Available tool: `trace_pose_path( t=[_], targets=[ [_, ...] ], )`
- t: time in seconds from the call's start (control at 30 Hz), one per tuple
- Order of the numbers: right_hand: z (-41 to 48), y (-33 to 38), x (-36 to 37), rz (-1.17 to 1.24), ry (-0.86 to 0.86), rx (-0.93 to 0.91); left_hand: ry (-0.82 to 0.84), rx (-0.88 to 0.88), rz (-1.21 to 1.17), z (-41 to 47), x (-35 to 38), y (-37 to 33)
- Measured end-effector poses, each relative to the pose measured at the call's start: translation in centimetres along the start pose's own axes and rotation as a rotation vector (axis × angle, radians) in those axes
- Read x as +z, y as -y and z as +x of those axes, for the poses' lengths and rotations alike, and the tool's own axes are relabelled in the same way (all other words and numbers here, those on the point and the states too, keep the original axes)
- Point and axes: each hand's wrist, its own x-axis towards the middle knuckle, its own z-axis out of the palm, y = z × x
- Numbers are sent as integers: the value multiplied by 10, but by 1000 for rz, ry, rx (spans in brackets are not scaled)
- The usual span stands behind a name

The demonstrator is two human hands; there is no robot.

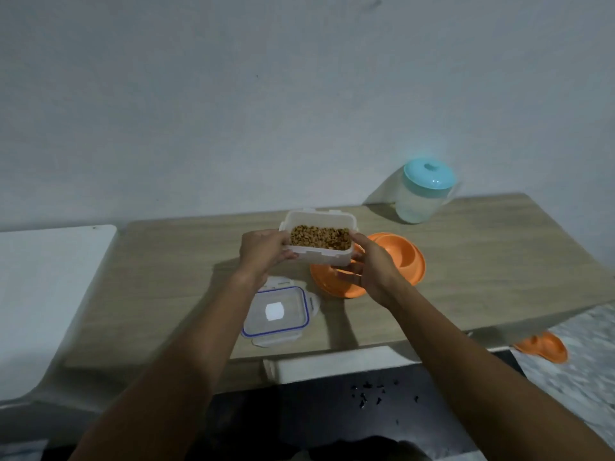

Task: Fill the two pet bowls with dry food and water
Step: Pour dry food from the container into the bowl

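1. Lid (278, 311), one, clear with a blue seal: lies flat on the table (482, 261) near its front edge, just left of the feeder, probably parked there so both hands are free for the tub.
2. Hands, two: left hand (263, 249) grips the tub's left end, thumb over the rim and fingers curled under; right hand (369, 266) cups the right end, fingers closed beneath the base. The two-sided hold likely steadies the open tub for a controlled pour.
3. Tub (320, 241), one, white plastic, open, lifted off the table and tipped slightly toward the camera; it hangs over the feeder's near-left part.
4. Kibble (321, 237), one load, brown, lying in the tub; none is seen falling.
5. Feeder (382, 266), one, orange, two bowls joined: the right bowl shows empty; the left is mostly hidden by tub and right hand, contents cannot be told.
6. Jug (422, 196), one, clear with a teal lid on: stands at the far right by the wall, well apart from the feeder, apparently waiting for the water step.
7. Second orange item (542, 347), one, on the floor at right; too blurred to identify.
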Motion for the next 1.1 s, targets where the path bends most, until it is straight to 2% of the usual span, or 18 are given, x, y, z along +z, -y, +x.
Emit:
trace_pose_path(
  t=[0.13,0.2,0.27,0.47,0.57,0.7,1.1],
  targets=[
    [-2,13,-29,56,-18,-69,69,4,22,-11,24,3],
    [-3,20,-46,55,-34,-114,158,74,116,-13,33,9],
    [-8,29,-61,43,-55,-153,268,157,263,-10,39,21],
    [-9,52,-94,-116,-143,-235,387,171,881,6,57,69],
    [-9,57,-100,-190,-152,-271,278,232,1067,15,65,92],
    [-3,58,-106,-306,-159,-333,143,241,1140,7,76,100],
    [2,62,-101,-485,-151,-429,93,178,1199,2,77,93]
  ],
)
